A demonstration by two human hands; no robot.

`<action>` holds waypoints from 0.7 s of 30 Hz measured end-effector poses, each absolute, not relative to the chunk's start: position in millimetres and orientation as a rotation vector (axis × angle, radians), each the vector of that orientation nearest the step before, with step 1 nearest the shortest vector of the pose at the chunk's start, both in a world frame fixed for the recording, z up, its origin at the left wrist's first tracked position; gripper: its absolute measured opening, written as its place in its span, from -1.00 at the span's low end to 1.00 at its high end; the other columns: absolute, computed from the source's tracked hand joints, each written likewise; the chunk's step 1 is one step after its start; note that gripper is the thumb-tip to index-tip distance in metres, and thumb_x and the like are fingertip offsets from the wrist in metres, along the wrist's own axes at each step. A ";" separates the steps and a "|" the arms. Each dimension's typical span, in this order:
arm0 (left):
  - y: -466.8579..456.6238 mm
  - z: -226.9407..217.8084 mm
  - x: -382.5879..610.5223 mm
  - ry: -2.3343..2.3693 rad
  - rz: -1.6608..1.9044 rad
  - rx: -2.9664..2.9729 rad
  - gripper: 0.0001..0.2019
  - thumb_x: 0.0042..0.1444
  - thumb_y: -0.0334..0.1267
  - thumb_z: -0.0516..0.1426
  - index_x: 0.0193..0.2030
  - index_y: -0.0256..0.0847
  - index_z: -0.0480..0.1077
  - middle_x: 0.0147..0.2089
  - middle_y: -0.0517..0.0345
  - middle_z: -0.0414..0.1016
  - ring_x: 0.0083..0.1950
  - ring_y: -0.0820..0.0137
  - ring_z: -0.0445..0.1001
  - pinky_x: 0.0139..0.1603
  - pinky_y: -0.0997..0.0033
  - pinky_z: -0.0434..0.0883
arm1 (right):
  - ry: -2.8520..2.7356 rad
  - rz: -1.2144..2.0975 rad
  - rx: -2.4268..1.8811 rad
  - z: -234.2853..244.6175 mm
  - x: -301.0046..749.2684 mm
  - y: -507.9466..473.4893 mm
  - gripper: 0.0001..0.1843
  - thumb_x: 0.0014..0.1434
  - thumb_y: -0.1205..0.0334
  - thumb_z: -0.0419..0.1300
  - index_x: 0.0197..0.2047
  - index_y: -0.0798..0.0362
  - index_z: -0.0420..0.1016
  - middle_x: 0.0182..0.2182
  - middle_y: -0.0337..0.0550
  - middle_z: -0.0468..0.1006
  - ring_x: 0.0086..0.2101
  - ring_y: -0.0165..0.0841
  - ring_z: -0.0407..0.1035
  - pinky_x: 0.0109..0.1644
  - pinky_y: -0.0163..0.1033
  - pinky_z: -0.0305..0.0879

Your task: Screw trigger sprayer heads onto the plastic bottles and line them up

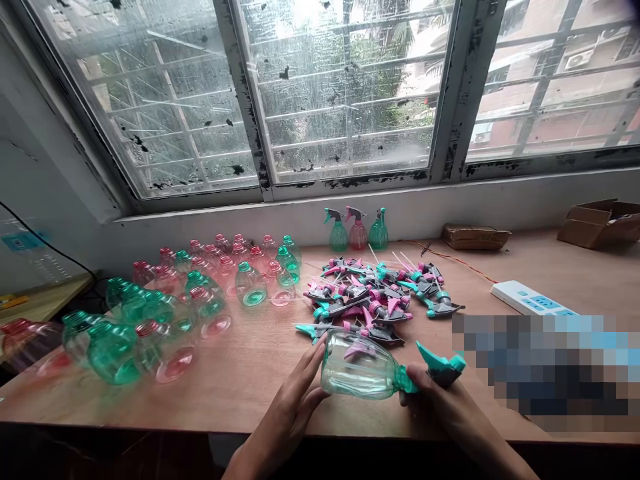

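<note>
A clear green spray bottle (361, 368) lies on its side in the air above the table's front edge, its neck pointing right. My left hand (299, 388) is closed around its base end. At the neck, my right hand (427, 392) pinches the teal collar of a teal and grey spray head (443, 367), which sits on the bottle's mouth; part of the collar is hidden by the fingers. Just behind the bottle lies a heap of loose spray heads (373, 293) in pink, teal and grey, some with white tubes.
Several open green and red bottles (251, 285) stand on the left of the wooden table (240, 393). Three bottles with spray heads (358, 235) stand by the wall. At right are a power strip (530, 299), a flat cardboard box (475, 237), an open carton (597, 225) and a blurred-out patch.
</note>
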State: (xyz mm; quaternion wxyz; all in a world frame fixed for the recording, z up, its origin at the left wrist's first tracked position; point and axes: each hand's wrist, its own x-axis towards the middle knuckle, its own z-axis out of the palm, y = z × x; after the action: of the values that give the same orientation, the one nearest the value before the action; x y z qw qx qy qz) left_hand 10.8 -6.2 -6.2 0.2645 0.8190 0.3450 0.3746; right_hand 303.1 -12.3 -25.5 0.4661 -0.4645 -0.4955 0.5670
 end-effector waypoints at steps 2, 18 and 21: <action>-8.3 -5.0 10.2 0.947 1.014 2.215 -0.45 0.48 -0.16 -0.03 0.51 0.32 -0.08 0.60 0.29 -0.03 0.57 0.15 0.04 0.56 0.09 0.08 | -1.215 1.396 -1.123 -24.8 302.7 -12.6 -0.34 0.15 -0.38 0.23 -0.53 0.10 0.59 -0.61 -0.16 0.52 -0.52 -0.31 0.34 -0.37 -0.21 0.17; -12.9 9.8 15.9 0.914 0.916 1.639 -0.40 0.34 0.21 0.01 0.39 -0.01 0.06 0.59 -0.08 -0.07 0.50 -0.07 0.14 0.48 -0.15 0.11 | -1.375 1.349 -0.963 -30.3 300.2 -7.2 -0.71 0.10 0.02 0.43 -0.25 -0.01 0.50 -0.47 -0.35 0.45 -0.48 -0.40 0.24 -0.43 -0.32 0.11; -10.5 10.1 14.8 0.917 0.886 1.615 -0.49 0.37 0.17 0.01 0.28 -0.06 0.10 0.58 -0.15 -0.03 0.50 -0.03 0.14 0.47 -0.18 0.11 | -1.374 1.345 -0.935 -27.2 300.6 -8.4 -0.69 0.10 0.01 0.43 -0.22 0.00 0.52 -0.41 -0.28 0.53 -0.41 -0.35 0.31 -0.37 -0.30 0.19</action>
State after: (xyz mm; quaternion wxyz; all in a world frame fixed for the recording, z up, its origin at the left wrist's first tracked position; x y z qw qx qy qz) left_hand 14.8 -10.5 10.1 0.5160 0.6724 0.3816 0.3687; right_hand 300.6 -8.4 -27.2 0.4809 -0.3836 -0.5636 0.5514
